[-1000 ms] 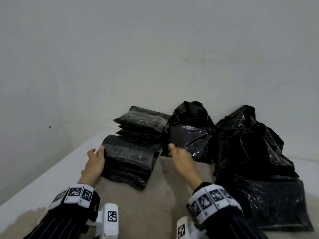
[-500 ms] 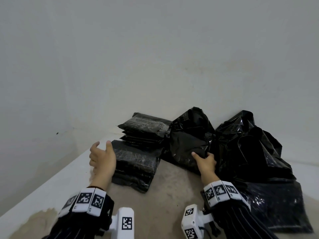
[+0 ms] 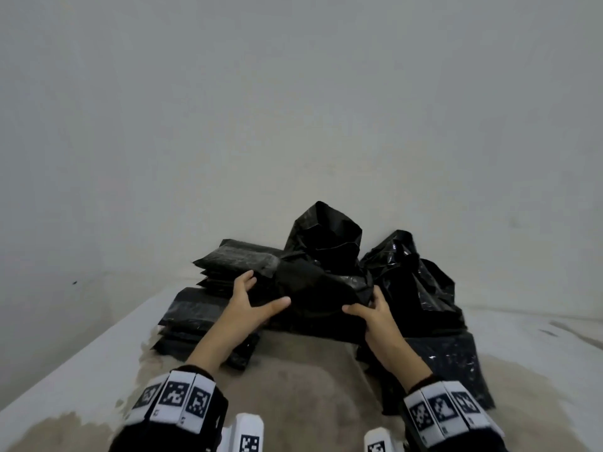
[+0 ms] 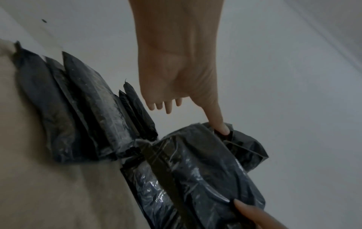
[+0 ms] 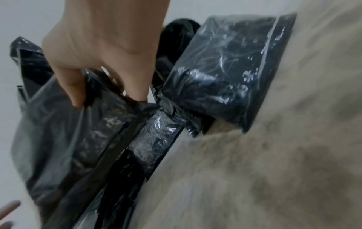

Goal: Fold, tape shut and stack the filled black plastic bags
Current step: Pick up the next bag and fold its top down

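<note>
A filled black plastic bag [image 3: 315,296] is in front of me at the table's middle, its loose open top [image 3: 326,230] standing up behind. My right hand [image 3: 362,305] grips its right edge, thumb and fingers pinching the plastic [image 5: 105,94]. At its left edge is my left hand [image 3: 261,293], fingers straight, with only the thumb [image 4: 223,129] touching the bag [image 4: 205,170]. Two stacks of folded, taped bags lie on the left, one near [image 3: 192,316] and one farther back [image 3: 238,256].
A heap of crumpled black bags [image 3: 421,282] sits at the right against the wall, with a flat bag [image 3: 453,363] in front of it. The table [image 3: 293,386] is beige with a white left border [image 3: 81,353]. Grey walls close the back and the left.
My left hand left the near stack and moved right to the bag. My right hand took hold of that bag and drew it out from the heap toward me.
</note>
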